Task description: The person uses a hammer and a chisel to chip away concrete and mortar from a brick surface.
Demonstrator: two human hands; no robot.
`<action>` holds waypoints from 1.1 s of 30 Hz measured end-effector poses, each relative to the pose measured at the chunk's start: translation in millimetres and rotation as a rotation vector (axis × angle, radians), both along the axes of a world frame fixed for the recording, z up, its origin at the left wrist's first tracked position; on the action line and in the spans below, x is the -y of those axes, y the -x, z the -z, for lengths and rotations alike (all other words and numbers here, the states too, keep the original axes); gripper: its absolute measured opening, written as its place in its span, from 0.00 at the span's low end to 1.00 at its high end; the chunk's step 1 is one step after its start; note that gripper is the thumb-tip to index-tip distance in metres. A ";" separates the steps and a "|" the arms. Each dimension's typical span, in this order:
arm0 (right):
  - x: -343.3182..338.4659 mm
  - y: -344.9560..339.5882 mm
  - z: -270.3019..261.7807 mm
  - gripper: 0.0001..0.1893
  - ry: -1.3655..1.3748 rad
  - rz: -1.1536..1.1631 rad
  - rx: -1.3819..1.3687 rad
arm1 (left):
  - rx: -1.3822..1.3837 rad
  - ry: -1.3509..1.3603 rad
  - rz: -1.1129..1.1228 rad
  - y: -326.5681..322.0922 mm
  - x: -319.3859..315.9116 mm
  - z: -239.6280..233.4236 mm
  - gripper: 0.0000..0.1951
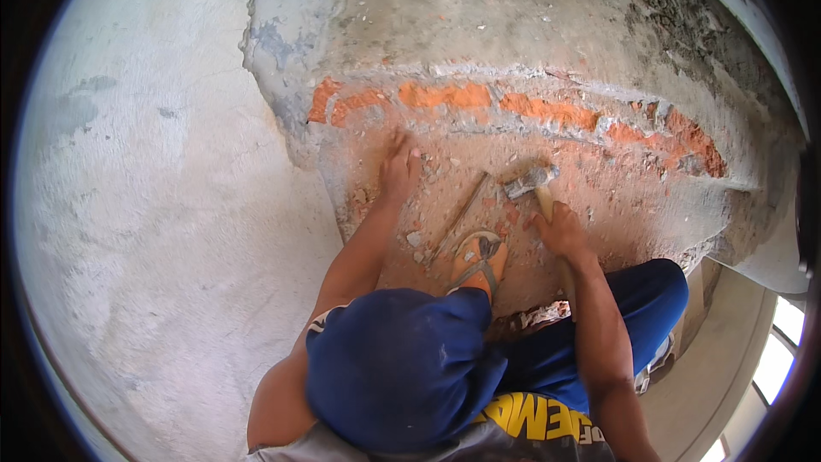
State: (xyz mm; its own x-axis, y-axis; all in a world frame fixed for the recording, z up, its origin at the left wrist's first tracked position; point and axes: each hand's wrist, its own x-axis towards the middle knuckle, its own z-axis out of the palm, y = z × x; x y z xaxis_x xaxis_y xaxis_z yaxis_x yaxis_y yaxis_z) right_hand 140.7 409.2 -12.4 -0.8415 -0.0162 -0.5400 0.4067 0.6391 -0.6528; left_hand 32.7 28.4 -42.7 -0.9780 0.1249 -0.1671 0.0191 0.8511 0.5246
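My right hand (564, 233) is closed round the wooden handle of a hammer (531, 181), whose metal head rests at or just above the rubble-strewn surface. Fingers spread a little, my left hand (399, 170) touches the dusty surface below the band of exposed orange brick (444, 95); nothing shows in it. Between the hands lies a thin metal rod, perhaps a chisel (460, 215), slanting down towards my sandalled foot (481, 263).
Brick chips and mortar crumbs (414, 239) litter the surface round my foot. A plastered wall (192, 205) rises at the left. Rough cement (449, 25) lies beyond the brick band. Near my knee is a broken hole (545, 314) with jagged edges.
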 end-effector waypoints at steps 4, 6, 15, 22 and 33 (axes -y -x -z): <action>-3.8 0.6 -3.6 0.28 0.010 0.010 0.018 | -0.083 -0.246 -0.124 -1.6 -0.6 -11.1 0.28; 0.5 2.9 -0.2 0.27 0.030 -0.006 0.021 | -0.318 -0.108 -0.301 19.3 -0.1 3.2 0.30; 12.8 8.3 -4.2 0.26 0.094 -0.077 0.031 | -0.281 0.234 -0.242 18.5 -36.5 39.3 0.37; 4.0 5.4 5.1 0.23 -0.018 -0.054 0.007 | -0.189 -0.273 0.032 -13.6 -33.5 1.6 0.29; 7.8 4.5 -3.0 0.17 0.084 -0.092 -0.029 | -0.369 -0.053 -0.013 -19.2 -64.0 12.6 0.23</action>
